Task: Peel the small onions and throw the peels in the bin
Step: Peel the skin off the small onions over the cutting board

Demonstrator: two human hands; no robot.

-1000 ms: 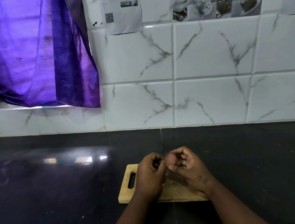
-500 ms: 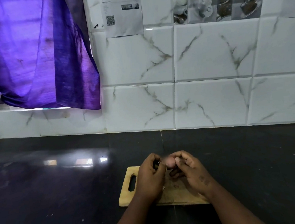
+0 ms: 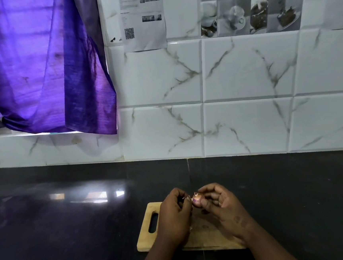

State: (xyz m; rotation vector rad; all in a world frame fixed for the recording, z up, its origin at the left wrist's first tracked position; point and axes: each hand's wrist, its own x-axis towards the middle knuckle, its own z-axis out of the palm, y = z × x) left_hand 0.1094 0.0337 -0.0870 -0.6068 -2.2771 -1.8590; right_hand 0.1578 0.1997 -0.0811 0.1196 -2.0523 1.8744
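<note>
Right hand (image 3: 225,208) is pinching a small, round purple onion (image 3: 196,201) above the slotted wooden board (image 3: 152,225); left hand (image 3: 174,214) is nipping a thin papery peel (image 3: 186,197) on the glossy black counter (image 3: 71,232).

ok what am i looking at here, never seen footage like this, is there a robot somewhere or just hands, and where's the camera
There is no robot here. A person wears one wide-angle camera on the head, looking forward and down, so you see what they see: their own two bare hands.

The surface is a dark, glossy countertop against a white marbled tile wall, with a purple curtain at the upper left. A wooden cutting board with a handle slot lies on the counter under the hands.

The right hand holds a small onion in its fingertips, above the board. The left hand pinches at the onion's near side, seemingly pulling a thin strip of skin. No bin is in view.
</note>
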